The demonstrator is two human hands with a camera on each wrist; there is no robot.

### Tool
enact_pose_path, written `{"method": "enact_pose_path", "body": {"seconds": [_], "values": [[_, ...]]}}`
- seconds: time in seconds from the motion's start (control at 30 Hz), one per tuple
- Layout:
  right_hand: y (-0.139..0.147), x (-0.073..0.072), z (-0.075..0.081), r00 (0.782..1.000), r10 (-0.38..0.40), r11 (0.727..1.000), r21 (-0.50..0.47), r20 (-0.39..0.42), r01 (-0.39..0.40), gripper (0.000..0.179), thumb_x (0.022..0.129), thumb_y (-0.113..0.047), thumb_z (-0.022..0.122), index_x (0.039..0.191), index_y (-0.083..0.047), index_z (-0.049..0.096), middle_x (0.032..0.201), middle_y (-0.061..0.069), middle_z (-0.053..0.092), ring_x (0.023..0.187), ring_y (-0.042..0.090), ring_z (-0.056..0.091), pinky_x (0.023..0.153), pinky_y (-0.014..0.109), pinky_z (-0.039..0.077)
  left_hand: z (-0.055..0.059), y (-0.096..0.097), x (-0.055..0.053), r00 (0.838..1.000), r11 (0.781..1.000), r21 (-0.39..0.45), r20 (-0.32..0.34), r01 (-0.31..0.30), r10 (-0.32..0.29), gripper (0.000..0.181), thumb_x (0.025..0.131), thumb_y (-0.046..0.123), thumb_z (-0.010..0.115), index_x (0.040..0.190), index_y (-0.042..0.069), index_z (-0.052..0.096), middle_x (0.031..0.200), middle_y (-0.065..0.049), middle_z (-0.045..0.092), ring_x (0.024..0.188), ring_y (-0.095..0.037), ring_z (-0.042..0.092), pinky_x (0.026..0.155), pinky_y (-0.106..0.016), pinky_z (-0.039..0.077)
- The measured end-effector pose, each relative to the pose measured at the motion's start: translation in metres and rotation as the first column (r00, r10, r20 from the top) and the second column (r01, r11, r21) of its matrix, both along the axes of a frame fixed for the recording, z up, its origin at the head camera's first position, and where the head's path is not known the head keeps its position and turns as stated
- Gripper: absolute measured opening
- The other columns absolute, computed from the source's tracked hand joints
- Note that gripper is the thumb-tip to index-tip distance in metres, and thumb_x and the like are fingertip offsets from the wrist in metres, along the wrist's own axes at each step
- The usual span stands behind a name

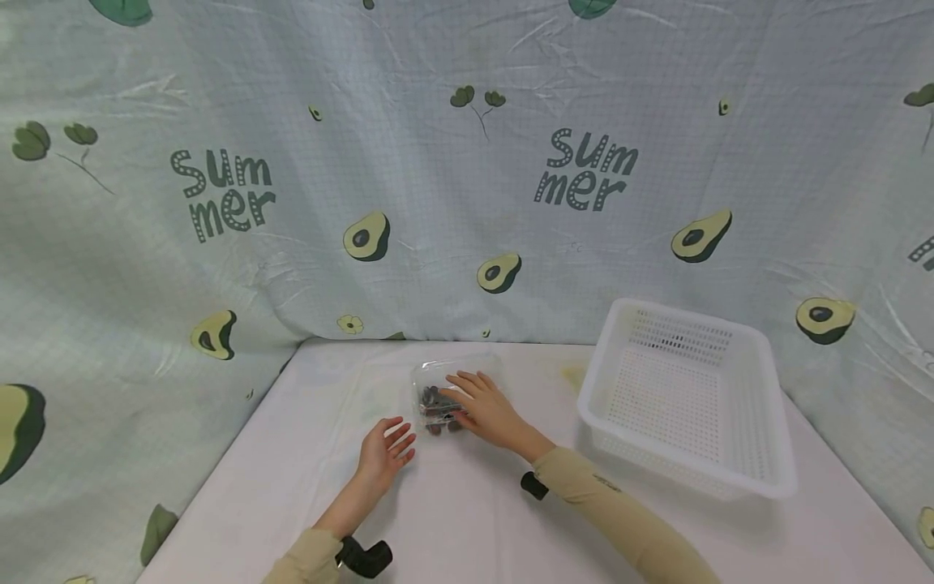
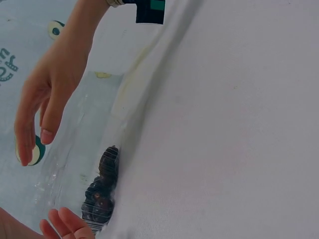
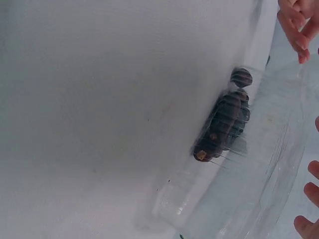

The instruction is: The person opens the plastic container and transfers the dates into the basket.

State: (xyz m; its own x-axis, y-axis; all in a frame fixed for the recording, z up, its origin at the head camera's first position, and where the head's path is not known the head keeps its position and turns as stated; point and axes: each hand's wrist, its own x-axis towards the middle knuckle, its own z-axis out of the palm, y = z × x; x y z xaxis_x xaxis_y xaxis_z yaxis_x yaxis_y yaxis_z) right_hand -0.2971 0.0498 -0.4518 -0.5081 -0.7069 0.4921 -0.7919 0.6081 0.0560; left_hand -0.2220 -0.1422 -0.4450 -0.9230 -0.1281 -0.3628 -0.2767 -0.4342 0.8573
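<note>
A clear plastic box point(image 1: 435, 372) sits on the white table, with several dark brown, rounded pieces point(image 1: 432, 400) showing through its wall near the front. My right hand point(image 1: 490, 412) is over the box's right side, fingers extended and slightly spread. My left hand point(image 1: 379, 456) hovers at the box's front left, palm turned inward, fingers loosely bent with nothing in them. From the right wrist, the dark pieces point(image 3: 222, 124) lie in a cluster behind the ribbed clear wall, and right-hand fingertips point(image 3: 311, 193) appear along the far edge.
A large white perforated plastic basket point(image 1: 657, 456) stands to the right on the table point(image 1: 452, 519). Behind and at both sides hangs a pale curtain point(image 1: 423, 170) printed with avocados. Black wrist cameras point(image 1: 368, 560) sit under both sleeves.
</note>
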Motion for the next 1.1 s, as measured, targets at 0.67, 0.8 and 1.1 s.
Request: {"method": "enact_pose_path", "body": {"seconds": [0.67, 0.8, 1.1], "values": [[-0.018, -0.007, -0.007, 1.0, 0.011, 0.999, 0.04, 0.02, -0.012, 0.024, 0.086, -0.027, 0.058, 0.111, -0.025, 0.058, 0.122, 0.001, 0.056, 0.122, 0.024, 0.044, 0.099, 0.045, 0.036, -0.006, 0.017, -0.013, 1.0, 1.0, -0.015, 0.008, -0.021, 0.021, 0.031, 0.094, 0.02, 0.038, 0.12, 0.002, 0.038, 0.093, -0.001, 0.048, 0.08, -0.012, 0.052, 0.072, -0.027, 0.043], [-0.02, -0.007, -0.009, 1.0, 0.002, 0.998, 0.059, -0.007, -0.001, 0.024, 0.086, -0.029, 0.058, 0.11, -0.025, 0.057, 0.118, -0.002, 0.058, 0.12, 0.022, 0.046, 0.098, 0.042, 0.037, -0.009, 0.019, -0.014, 0.999, 0.999, -0.022, -0.019, -0.027, 0.027, 0.02, 0.095, 0.015, 0.037, 0.112, 0.005, 0.038, 0.085, 0.002, 0.05, 0.075, -0.009, 0.054, 0.068, -0.025, 0.043], [-0.02, -0.009, -0.011, 0.998, 0.006, 0.997, 0.077, -0.066, -0.001, 0.026, 0.087, -0.034, 0.055, 0.113, -0.03, 0.056, 0.112, -0.006, 0.06, 0.112, 0.017, 0.051, 0.095, 0.036, 0.039, -0.011, 0.023, -0.019, 0.998, 0.999, -0.023, -0.037, -0.045, 0.044, 0.026, 0.094, 0.01, 0.039, 0.118, 0.002, 0.034, 0.084, 0.0, 0.05, 0.07, -0.007, 0.054, 0.063, -0.023, 0.044]]}}
